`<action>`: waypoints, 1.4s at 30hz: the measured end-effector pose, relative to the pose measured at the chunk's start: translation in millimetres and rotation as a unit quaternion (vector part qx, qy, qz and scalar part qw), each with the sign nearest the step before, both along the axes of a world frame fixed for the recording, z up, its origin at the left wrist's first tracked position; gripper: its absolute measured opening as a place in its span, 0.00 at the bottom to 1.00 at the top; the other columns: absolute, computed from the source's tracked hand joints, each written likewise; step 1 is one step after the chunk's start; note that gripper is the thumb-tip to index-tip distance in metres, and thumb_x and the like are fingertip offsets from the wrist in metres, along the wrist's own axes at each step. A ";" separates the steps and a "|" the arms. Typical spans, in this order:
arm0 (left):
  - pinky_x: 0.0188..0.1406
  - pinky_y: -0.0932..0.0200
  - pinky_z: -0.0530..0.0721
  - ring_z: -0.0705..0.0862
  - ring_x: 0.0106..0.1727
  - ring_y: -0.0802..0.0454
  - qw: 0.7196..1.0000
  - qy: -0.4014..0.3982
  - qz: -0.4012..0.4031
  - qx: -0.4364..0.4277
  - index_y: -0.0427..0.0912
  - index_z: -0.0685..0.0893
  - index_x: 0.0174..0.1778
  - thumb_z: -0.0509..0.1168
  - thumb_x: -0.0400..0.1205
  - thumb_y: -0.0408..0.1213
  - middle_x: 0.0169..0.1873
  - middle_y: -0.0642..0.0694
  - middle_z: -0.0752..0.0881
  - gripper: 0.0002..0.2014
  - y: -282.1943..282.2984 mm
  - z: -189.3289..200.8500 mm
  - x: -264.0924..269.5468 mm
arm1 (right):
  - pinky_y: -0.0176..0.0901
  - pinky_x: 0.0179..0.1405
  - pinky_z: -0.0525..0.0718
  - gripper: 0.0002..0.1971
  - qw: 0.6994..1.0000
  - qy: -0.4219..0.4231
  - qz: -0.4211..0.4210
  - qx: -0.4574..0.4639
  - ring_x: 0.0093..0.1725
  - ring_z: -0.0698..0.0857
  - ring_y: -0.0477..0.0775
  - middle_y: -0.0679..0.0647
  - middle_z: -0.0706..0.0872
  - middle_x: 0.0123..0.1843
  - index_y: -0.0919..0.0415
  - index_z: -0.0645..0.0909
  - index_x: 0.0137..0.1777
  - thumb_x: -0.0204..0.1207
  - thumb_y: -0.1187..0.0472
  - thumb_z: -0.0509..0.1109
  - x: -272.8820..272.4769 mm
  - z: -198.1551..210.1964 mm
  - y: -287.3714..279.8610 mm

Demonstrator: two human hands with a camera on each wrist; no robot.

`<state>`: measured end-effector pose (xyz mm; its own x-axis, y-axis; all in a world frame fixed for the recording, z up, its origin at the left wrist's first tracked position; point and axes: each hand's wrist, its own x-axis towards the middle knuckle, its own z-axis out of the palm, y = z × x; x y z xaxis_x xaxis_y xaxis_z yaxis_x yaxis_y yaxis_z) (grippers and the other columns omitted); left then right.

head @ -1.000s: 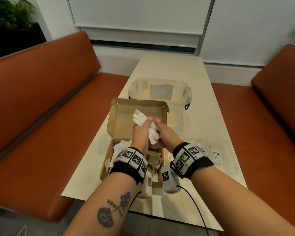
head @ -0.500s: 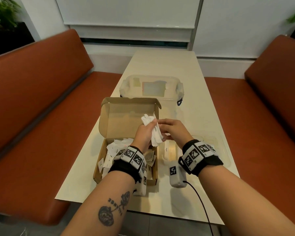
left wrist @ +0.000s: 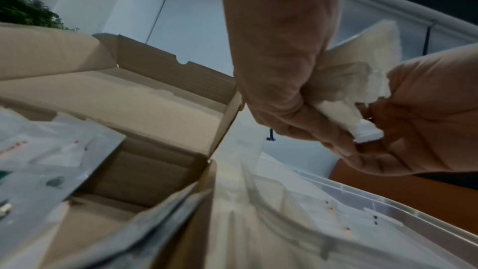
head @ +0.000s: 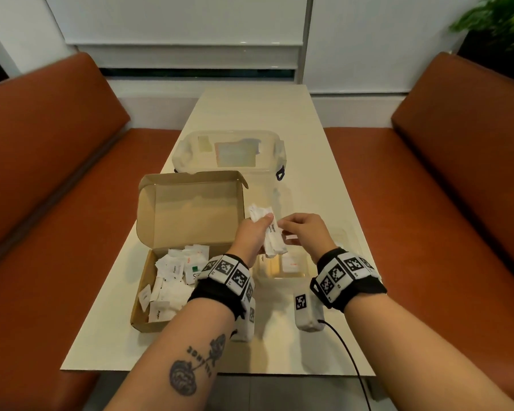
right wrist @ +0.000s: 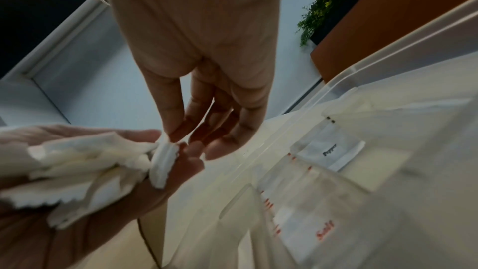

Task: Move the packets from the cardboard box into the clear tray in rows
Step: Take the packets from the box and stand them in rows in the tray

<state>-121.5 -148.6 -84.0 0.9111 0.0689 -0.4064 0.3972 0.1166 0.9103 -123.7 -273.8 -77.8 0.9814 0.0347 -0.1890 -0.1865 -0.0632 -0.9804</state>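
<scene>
Packets [head: 268, 232] bunched in the left hand [head: 254, 236], raised between cardboard box [head: 190, 221] and clear tray [head: 350, 241]; right hand [head: 301, 229] pinches one packet's edge. Light, limp, slippery paper, I'd judge: best taken by the crimped ends.

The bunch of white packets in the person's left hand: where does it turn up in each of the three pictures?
Head view: bunch of white packets at centre, above the gap between cardboard box and clear tray.
Left wrist view: upper right, bunch gripped by the left hand.
Right wrist view: lower left, bunch, right hand pinching one packet's edge.
Shared landmark: the clear tray, low in every view.
</scene>
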 end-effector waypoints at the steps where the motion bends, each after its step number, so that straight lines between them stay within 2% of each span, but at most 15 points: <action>1: 0.50 0.42 0.87 0.88 0.52 0.36 1.000 -0.003 0.003 0.007 0.41 0.79 0.52 0.63 0.84 0.41 0.52 0.34 0.87 0.07 -1.9 -1.3 1.1 | 0.33 0.28 0.83 0.06 1.000 0.004 0.000 -0.002 0.30 0.85 0.46 0.55 0.87 0.34 0.66 0.85 0.39 0.76 0.67 0.70 -0.3 -1.1 -1.4; 3: 0.51 0.42 0.87 0.88 0.50 0.37 1.000 -0.011 0.015 0.021 0.40 0.80 0.48 0.63 0.84 0.40 0.49 0.36 0.88 0.06 -4.5 -3.1 3.8 | 0.33 0.27 0.81 0.08 1.000 0.011 -0.004 -0.016 0.28 0.85 0.44 0.54 0.87 0.35 0.65 0.84 0.39 0.77 0.62 0.70 -0.6 -3.6 -3.6; 7: 0.35 0.55 0.84 0.86 0.35 0.46 0.999 -0.019 0.035 0.035 0.44 0.80 0.39 0.64 0.83 0.39 0.34 0.43 0.85 0.08 -6.5 -4.1 7.7 | 0.35 0.31 0.80 0.08 0.996 -0.002 0.022 -0.087 0.33 0.81 0.42 0.47 0.84 0.32 0.58 0.82 0.34 0.74 0.59 0.74 -0.9 -8.4 -7.1; 9: 0.33 0.56 0.84 0.86 0.35 0.46 0.999 -0.019 0.034 0.036 0.44 0.80 0.39 0.64 0.83 0.39 0.34 0.44 0.85 0.07 -7.0 -4.8 7.5 | 0.35 0.33 0.81 0.07 0.995 -0.007 0.026 -0.094 0.34 0.81 0.42 0.47 0.84 0.31 0.58 0.83 0.34 0.73 0.62 0.75 -1.0 -9.0 -8.7; 13: 0.39 0.49 0.89 0.89 0.36 0.42 0.997 -0.031 0.050 0.043 0.38 0.83 0.45 0.63 0.84 0.36 0.37 0.41 0.88 0.06 -5.3 -8.7 6.7 | 0.39 0.32 0.82 0.06 0.998 0.004 -0.002 -0.057 0.31 0.82 0.51 0.56 0.85 0.33 0.63 0.83 0.35 0.73 0.66 0.74 0.1 -6.4 -11.0; 16: 0.26 0.56 0.87 0.86 0.27 0.50 0.995 -0.046 0.074 0.041 0.34 0.83 0.51 0.63 0.84 0.34 0.36 0.43 0.87 0.07 -0.7 -10.4 6.7 | 0.38 0.29 0.82 0.05 0.998 0.014 0.000 -0.055 0.27 0.82 0.50 0.56 0.84 0.30 0.66 0.81 0.37 0.72 0.67 0.74 -0.1 -4.7 -8.6; 18: 0.26 0.57 0.84 0.82 0.24 0.52 0.992 -0.055 0.094 0.056 0.33 0.83 0.53 0.63 0.84 0.34 0.35 0.45 0.86 0.09 2.4 -11.3 8.2 | 0.41 0.29 0.85 0.06 0.997 0.020 -0.017 -0.067 0.26 0.82 0.50 0.55 0.83 0.28 0.66 0.79 0.39 0.71 0.69 0.75 0.6 -6.3 -5.4; 22: 0.29 0.54 0.83 0.80 0.23 0.51 0.990 -0.055 0.114 0.061 0.36 0.82 0.47 0.65 0.83 0.34 0.33 0.43 0.83 0.05 7.0 -12.4 8.9 | 0.46 0.35 0.89 0.07 0.988 0.038 -0.007 -0.147 0.25 0.82 0.52 0.58 0.83 0.29 0.64 0.77 0.40 0.71 0.72 0.73 -0.1 -14.8 6.1; 24: 0.30 0.52 0.84 0.81 0.21 0.51 0.990 -0.054 0.116 0.060 0.42 0.79 0.42 0.66 0.82 0.35 0.27 0.44 0.82 0.04 8.4 -13.8 8.5 | 0.47 0.36 0.90 0.07 0.978 0.043 0.024 -0.201 0.26 0.84 0.53 0.59 0.84 0.32 0.64 0.78 0.42 0.70 0.74 0.71 -2.4 -19.7 14.8; 27: 0.25 0.58 0.83 0.81 0.17 0.54 0.991 -0.048 0.117 0.038 0.41 0.79 0.40 0.67 0.81 0.36 0.19 0.46 0.81 0.06 11.6 -15.3 8.8 | 0.52 0.41 0.90 0.12 0.955 0.037 0.072 -0.285 0.35 0.86 0.59 0.61 0.84 0.38 0.61 0.76 0.40 0.67 0.79 0.69 -4.6 -26.1 27.7; 29: 0.21 0.62 0.81 0.81 0.16 0.54 0.992 -0.041 0.115 0.030 0.41 0.79 0.40 0.67 0.81 0.36 0.16 0.48 0.82 0.06 14.4 -15.2 9.3 | 0.49 0.42 0.88 0.14 0.942 0.028 0.073 -0.328 0.40 0.85 0.59 0.61 0.83 0.41 0.58 0.74 0.37 0.66 0.80 0.66 -4.0 -30.4 32.9; 31: 0.20 0.62 0.81 0.81 0.17 0.54 0.992 -0.041 0.118 0.023 0.41 0.79 0.42 0.67 0.81 0.36 0.22 0.45 0.82 0.05 16.9 -14.6 9.3 | 0.44 0.40 0.83 0.14 0.929 0.016 0.064 -0.364 0.42 0.84 0.59 0.62 0.84 0.43 0.57 0.73 0.37 0.68 0.79 0.62 -3.0 -32.4 36.0; 34: 0.20 0.61 0.80 0.82 0.21 0.53 0.991 -0.045 0.123 0.012 0.42 0.80 0.43 0.67 0.81 0.35 0.30 0.42 0.81 0.03 18.9 -15.1 9.1 | 0.47 0.44 0.83 0.10 0.908 0.003 0.074 -0.412 0.48 0.85 0.62 0.64 0.85 0.48 0.61 0.74 0.41 0.71 0.76 0.59 -1.6 -33.3 40.1; 38: 0.18 0.63 0.79 0.81 0.18 0.55 0.992 -0.047 0.119 0.008 0.39 0.80 0.44 0.67 0.81 0.34 0.27 0.42 0.81 0.03 18.6 -15.5 9.2 | 0.41 0.39 0.74 0.08 0.877 -0.024 0.094 -0.471 0.50 0.83 0.62 0.64 0.85 0.50 0.61 0.73 0.42 0.74 0.74 0.58 -1.3 -36.1 43.9; 42: 0.19 0.63 0.79 0.81 0.20 0.54 0.992 -0.048 0.116 0.010 0.39 0.82 0.47 0.68 0.81 0.34 0.30 0.41 0.81 0.03 19.7 -16.3 10.1 | 0.44 0.41 0.75 0.08 0.842 -0.033 0.117 -0.526 0.51 0.84 0.62 0.61 0.85 0.51 0.63 0.78 0.47 0.75 0.72 0.59 -0.9 -38.0 44.1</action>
<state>-111.4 -128.9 -100.3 0.9044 0.2873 -0.3154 0.2735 0.1768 0.9455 -124.6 -229.8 -115.8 0.9806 0.0765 -0.1806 0.0049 -0.9301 -0.3672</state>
